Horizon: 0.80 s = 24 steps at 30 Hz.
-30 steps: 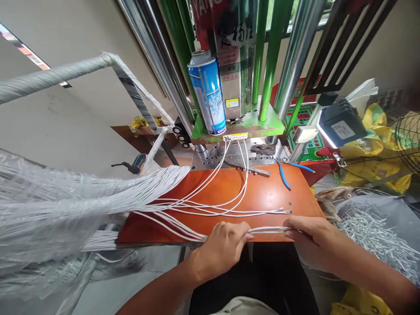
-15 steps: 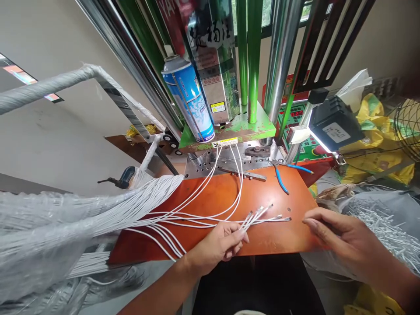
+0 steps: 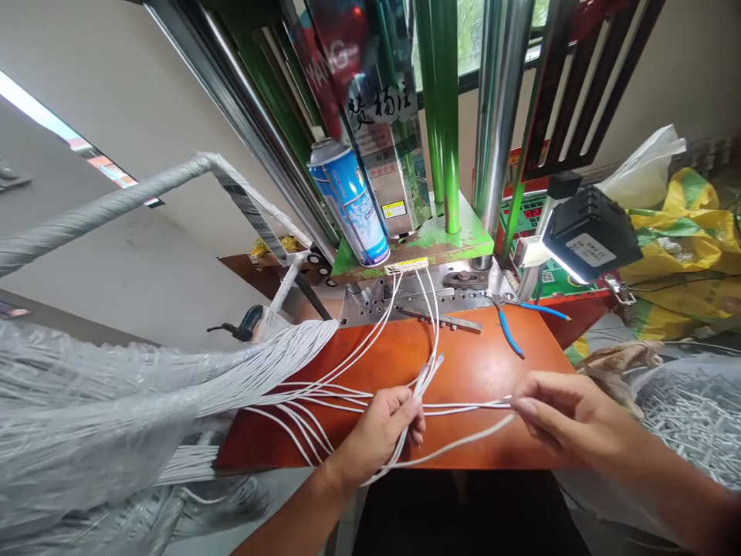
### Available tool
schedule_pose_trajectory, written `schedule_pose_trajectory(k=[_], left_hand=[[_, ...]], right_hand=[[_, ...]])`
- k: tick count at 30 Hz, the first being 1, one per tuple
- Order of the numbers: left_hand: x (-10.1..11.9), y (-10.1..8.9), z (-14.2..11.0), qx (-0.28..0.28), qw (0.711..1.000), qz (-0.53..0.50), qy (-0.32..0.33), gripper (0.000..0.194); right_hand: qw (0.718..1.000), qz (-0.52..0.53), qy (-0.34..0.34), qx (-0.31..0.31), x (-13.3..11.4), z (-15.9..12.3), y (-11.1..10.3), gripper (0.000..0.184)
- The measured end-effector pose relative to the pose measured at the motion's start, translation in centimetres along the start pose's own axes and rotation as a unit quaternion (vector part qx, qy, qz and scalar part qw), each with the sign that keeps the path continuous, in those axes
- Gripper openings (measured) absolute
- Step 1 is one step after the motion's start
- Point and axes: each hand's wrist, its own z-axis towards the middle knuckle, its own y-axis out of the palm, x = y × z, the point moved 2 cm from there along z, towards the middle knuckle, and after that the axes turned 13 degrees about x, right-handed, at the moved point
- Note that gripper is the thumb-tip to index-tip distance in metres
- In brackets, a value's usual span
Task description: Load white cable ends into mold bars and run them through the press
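My left hand (image 3: 382,428) is closed around several white cables (image 3: 427,378), whose metal-tipped ends stick up past the fingers. Between thumb and fingers, my right hand (image 3: 570,413) pinches one white cable (image 3: 463,446), which sags in a curve back toward the left hand; its tip is hidden. Two more white cables (image 3: 457,409) lie straight on the orange board (image 3: 492,440), their ends close to my right fingertips. Other white cables (image 3: 385,309) rise from the board to the press's lower tooling.
A green press plate (image 3: 445,239) carries a blue spray can (image 3: 352,205). Blue-handled pliers (image 3: 510,330) and a metal bar (image 3: 457,323) lie at the board's back. A plastic-wrapped cable bundle (image 3: 144,401) fills the left. A bag of white pieces (image 3: 688,409) stands right; a lamp (image 3: 593,235) hangs above.
My right hand has moved in to the left and now grips a cable, drawn out from the left hand's bundle. The left hand's cable ends have tilted more upright. The view has shifted slightly.
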Motion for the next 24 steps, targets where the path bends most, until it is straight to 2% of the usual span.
schedule_pose_trajectory(k=[2,3,5,7,9,10,11,13,15,16,18,19,21,23,24], left_hand=[[1.6,-0.7,0.1,0.036,0.996,0.043,0.076,0.049],[2.3,-0.5,0.1,0.031,0.993,0.054,0.097,0.052],[3.2,1.1,0.2,-0.029,0.993,0.048,0.103,0.051],[3.2,3.7,0.5,-0.113,0.991,0.01,0.071,0.046],[2.8,6.0,1.1,-0.178,0.983,-0.039,0.011,0.053],[2.6,6.7,1.5,-0.197,0.979,-0.056,-0.016,0.056],[2.5,7.2,1.8,-0.21,0.975,-0.064,-0.036,0.057],[2.5,7.7,2.7,-0.218,0.973,-0.055,-0.047,0.051],[2.6,8.0,3.8,-0.232,0.971,-0.044,-0.044,0.048],[2.6,8.4,4.6,-0.238,0.97,-0.044,-0.038,0.047],[2.7,9.0,6.7,-0.217,0.975,-0.054,0.0,0.043],[2.6,9.0,7.9,-0.192,0.98,-0.055,0.028,0.043],[2.6,8.5,10.1,-0.125,0.989,-0.041,0.072,0.044],[2.5,7.1,11.7,-0.079,0.994,-0.009,0.072,0.04],[2.5,6.2,12.1,-0.069,0.996,0.002,0.059,0.038]], right_hand=[[0.995,-0.076,-0.003,-0.072,0.5,-0.7,-0.3,0.04],[0.988,-0.113,-0.006,-0.102,0.7,-0.9,-0.2,0.039],[0.98,-0.158,-0.024,-0.117,0.8,-0.4,0.4,0.038],[0.984,-0.155,-0.05,-0.07,0.6,0.9,0.9,0.04],[0.99,-0.119,-0.065,-0.04,0.3,2.8,1.1,0.044],[0.993,-0.099,-0.051,-0.036,0.2,3.8,1.0,0.046],[0.996,-0.077,-0.025,-0.024,0.1,4.7,0.8,0.048],[0.998,-0.039,0.008,0.045,-0.2,6.4,0.4,0.051],[0.993,-0.032,-0.021,0.115,-0.8,7.7,0.5,0.051],[0.991,-0.042,-0.053,0.115,-1.1,8.3,0.9,0.05],[0.987,-0.088,-0.113,0.07,-1.1,9.4,2.0,0.048],[0.981,-0.115,-0.138,0.079,-0.8,10.0,2.4,0.048],[0.946,-0.183,-0.197,0.182,0.3,11.3,2.5,0.044],[0.88,-0.286,-0.253,0.282,1.7,12.2,2.4,0.038],[0.85,-0.347,-0.268,0.292,2.4,12.6,2.5,0.036]])
